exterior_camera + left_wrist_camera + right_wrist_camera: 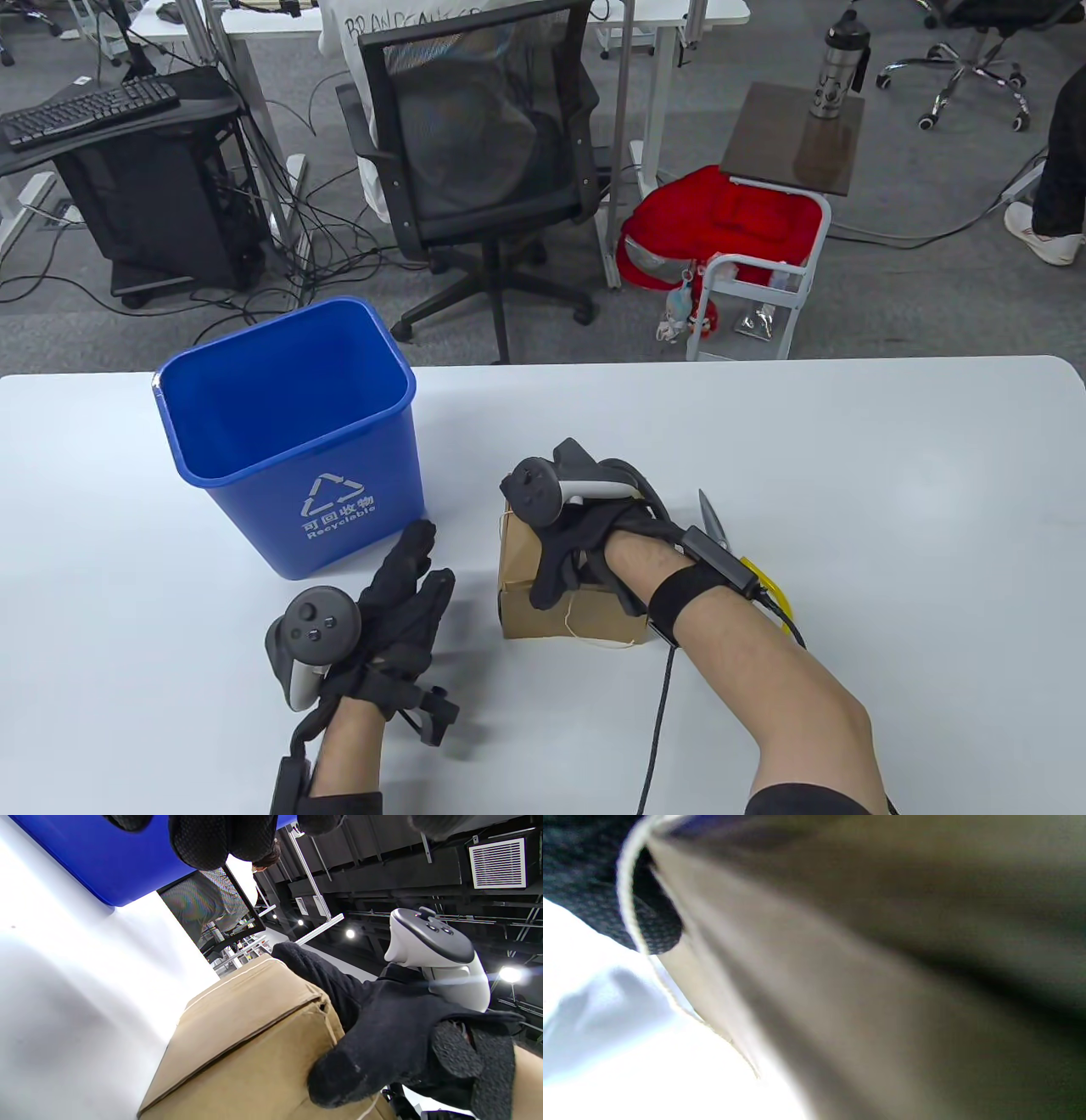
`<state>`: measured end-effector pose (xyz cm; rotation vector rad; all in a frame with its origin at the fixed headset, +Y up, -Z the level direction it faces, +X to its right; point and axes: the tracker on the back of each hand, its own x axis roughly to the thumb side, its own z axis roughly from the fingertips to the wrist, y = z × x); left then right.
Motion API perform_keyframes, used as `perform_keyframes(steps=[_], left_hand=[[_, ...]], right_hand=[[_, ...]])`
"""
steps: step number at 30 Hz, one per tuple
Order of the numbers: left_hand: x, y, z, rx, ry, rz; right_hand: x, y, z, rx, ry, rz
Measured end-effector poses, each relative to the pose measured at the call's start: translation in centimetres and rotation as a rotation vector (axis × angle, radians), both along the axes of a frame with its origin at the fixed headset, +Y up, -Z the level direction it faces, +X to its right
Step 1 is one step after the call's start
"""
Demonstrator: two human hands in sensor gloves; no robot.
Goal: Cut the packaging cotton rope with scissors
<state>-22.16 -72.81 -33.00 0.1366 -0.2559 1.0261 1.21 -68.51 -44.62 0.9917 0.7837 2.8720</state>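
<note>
A small brown cardboard box [543, 615] sits on the white table [848, 509], tied with thin white cotton rope [594, 638]. My right hand [551, 552] grips the box from above, thumb down its front face, fingers over the far top edge. The left wrist view shows the box [246, 1035], this hand [382, 1035] and the rope along the box's top edge [220, 982]. The right wrist view shows a blurred box side [882, 984] with a loose rope loop [628, 912]. Scissors [711, 518] with yellow handles lie right of the box, partly under my right wrist. My left hand [424, 560] rests flat and empty on the table, left of the box.
A blue recycling bin [288, 424] stands on the table just beyond my left hand; it also shows in the left wrist view [97, 861]. Past the table's far edge are an office chair [484, 153] and a white cart with a red bag [738, 221].
</note>
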Motion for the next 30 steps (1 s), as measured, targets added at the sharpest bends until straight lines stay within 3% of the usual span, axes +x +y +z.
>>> perform_keyframes(steps=[5, 9, 13, 16, 23, 30], left_hand=[[-0.4, 0.6, 0.1, 0.022, 0.019, 0.012], [-0.7, 0.5, 0.1, 0.018, 0.029, 0.035], [-0.9, 0.0, -0.1, 0.005, 0.036, 0.056], [-1.1, -0.2, -0.1, 0.001, 0.044, 0.073], [-0.9, -0.3, -0.1, -0.007, 0.039, 0.107], [-0.8, -0.4, -0.2, -0.007, 0.033, 0.123]], right_hand=[[0.6, 1.0, 0.7, 0.034, -0.005, -0.033], [1.1, 3.8, 1.8, 0.076, -0.014, -0.068], [1.1, 7.2, 4.5, 0.118, -0.009, -0.07], [0.7, 8.3, 6.6, 0.158, 0.0, -0.044], [-0.3, 6.7, 9.6, 0.165, 0.004, -0.028], [-1.6, 3.5, 10.4, 0.117, 0.017, 0.002]])
